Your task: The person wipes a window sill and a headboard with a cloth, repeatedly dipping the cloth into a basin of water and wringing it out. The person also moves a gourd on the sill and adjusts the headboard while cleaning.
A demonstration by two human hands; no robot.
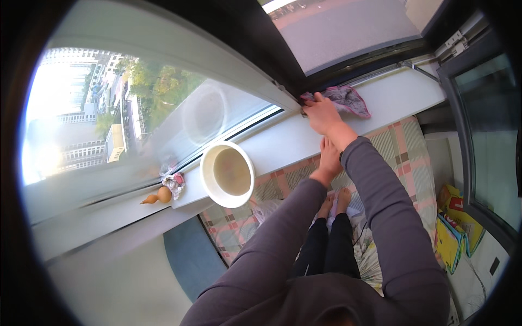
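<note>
My right hand [324, 116] grips one end of a damp-looking grey-and-pink cloth [346, 100] at the corner where the window frames meet the white sill [281, 140]. The cloth's loose end lies spread on the sill to the right. My left hand [330, 161] is at my right wrist, just past the sill's inner edge. Its fingers are partly hidden by the right forearm, so I cannot tell whether it grips the sleeve. A white bucket [206, 179] of cloudy water stands on the sill, left of both hands.
A gourd [164, 194] and a crumpled cloth [175, 185] lie on the sill's left part. An open dark-framed window sash [458, 110] swings inward at right, near its stay arm [420, 71]. My bare feet [343, 199] stand on a checked bed cover [391, 163]. Colourful books [450, 240] lie lower right.
</note>
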